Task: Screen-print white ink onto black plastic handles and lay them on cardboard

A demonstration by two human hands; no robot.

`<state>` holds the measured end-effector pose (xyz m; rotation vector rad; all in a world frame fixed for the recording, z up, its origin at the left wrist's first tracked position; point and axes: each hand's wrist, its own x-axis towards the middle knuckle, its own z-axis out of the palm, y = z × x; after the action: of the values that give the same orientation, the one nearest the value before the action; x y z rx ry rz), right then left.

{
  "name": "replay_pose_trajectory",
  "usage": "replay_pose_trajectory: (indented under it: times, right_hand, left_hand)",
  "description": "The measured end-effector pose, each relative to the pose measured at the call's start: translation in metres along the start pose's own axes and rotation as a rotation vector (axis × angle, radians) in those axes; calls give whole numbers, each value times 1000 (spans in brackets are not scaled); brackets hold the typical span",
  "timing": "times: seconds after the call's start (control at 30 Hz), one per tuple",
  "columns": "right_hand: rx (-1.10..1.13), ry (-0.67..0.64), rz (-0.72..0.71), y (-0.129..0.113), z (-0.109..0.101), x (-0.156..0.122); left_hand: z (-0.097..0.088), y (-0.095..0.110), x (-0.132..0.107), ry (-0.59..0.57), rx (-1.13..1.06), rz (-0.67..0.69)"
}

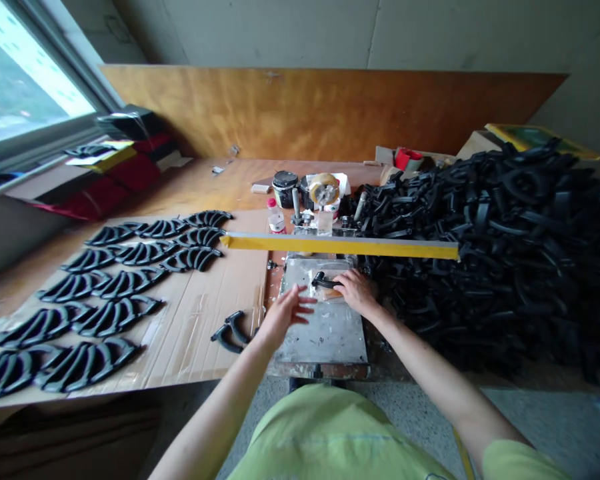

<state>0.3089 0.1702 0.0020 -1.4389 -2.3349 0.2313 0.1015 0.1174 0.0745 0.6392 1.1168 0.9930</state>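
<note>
My right hand (pixel 356 292) rests on the grey metal plate (pixel 325 333) with its fingers closed around a black curved plastic handle (pixel 324 282). Beside it, my left hand (pixel 286 313) hovers over the plate's left side with fingers stretched out and holds nothing. A yellow-edged bar (pixel 340 246) lies across just beyond the plate. Two loose black handles (pixel 231 331) lie on the cardboard to the left of my left hand.
A big heap of black handles (pixel 500 253) fills the right side. Rows of handles (pixel 110 287) lie on cardboard sheets (pixel 205 313) at left. A black tin (pixel 285 188), tape roll (pixel 324 189) and small bottle (pixel 275 217) stand behind the bar. A window (pixel 15 73) is at far left.
</note>
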Motion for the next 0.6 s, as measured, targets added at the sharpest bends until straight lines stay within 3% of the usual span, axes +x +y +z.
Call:
replay_pose_trajectory:
  times: [0.07,0.13,0.2,0.23,0.3,0.37,0.43,0.5,0.6]
  right_hand:
    - [20,36,-87,-31,-2,-14]
    - [55,-18,-306,-54,-1,-29]
    - [77,-96,-459,-53,0,-39]
    - [65,-117,-446,-42,-1,-41]
    - [-26,-127,-227,0,-9,-38]
    - [-174,-145,120,54,-20,-30]
    - [-253,-173,392,101,-28,-22]
    - [-266,-183,516,131,-30,-17]
    - [-218,-179,553,147,-29,-16]
  left_hand:
    - [-3,-39,-9,-34,-23,-186]
    - [-15,-68,-18,26,-70,-223]
    - [-41,-86,-26,145,-59,-203]
    - [-60,-92,-31,219,-35,-196]
    - [-106,-102,-40,422,10,-212]
    - [-155,-111,-48,634,73,-250]
    - [-193,-118,-52,775,162,-293]
    - [-213,-121,-52,812,263,-356]
    - [-216,-114,-45,765,431,-407]
